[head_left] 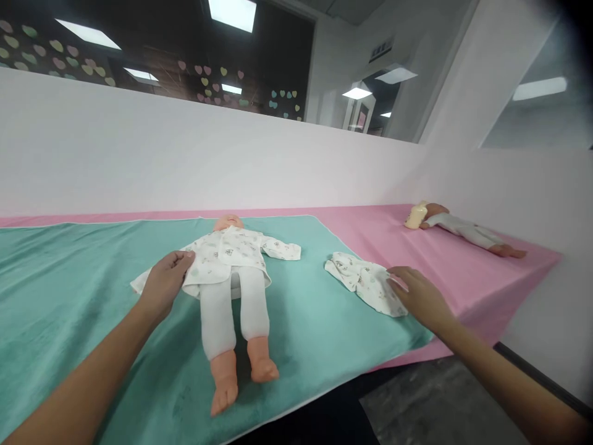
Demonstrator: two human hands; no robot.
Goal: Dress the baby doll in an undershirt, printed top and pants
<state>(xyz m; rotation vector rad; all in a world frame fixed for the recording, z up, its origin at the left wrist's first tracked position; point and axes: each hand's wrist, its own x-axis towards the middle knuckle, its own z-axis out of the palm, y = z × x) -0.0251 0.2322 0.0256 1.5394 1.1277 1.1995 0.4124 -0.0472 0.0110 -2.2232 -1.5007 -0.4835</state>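
While left hand (167, 277) pinches the white, small-print shirt (215, 254) on the doll (215, 318), right hand (419, 296) touches a matching garment (365, 278), grip unclear. Doll lies on its back on green cloth (306, 346); sign (381, 49) unreadable.

Surface wears a pink cover (370, 225), green cloth (301, 334) spread over part. On the green — doll (253, 303) on its back, feet toward front edge; printed garment (368, 284) near right edge. On the pink — second doll (467, 231), bottle (416, 217) by its head.
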